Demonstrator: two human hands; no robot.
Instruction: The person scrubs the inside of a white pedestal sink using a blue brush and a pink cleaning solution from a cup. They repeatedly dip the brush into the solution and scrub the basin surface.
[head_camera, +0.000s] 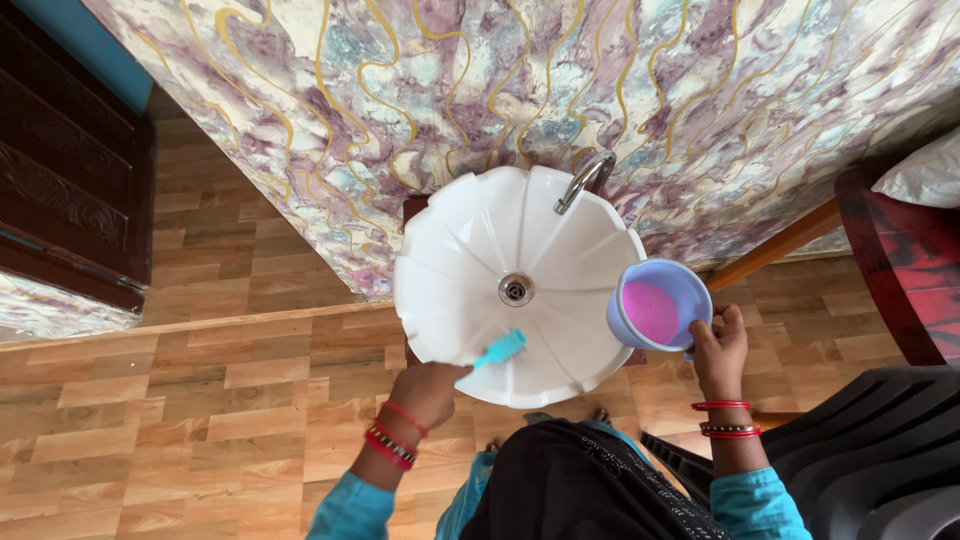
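While the turquoise brush (500, 349) lay against the near inside wall of the white fluted basin (455, 290), my left hand (428, 390) was closed round its handle. My right hand (720, 350) gripped a lilac mug (660, 305) of pink liquid just beside the rim, under the chrome tap (585, 180).

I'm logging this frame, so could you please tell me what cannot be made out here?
- Head view: the brush handle is hidden inside the left hand.
- Mug handle is covered by the right hand.
- Sink pedestal is hidden beneath the basin.
- Tap base is hidden behind the rim.
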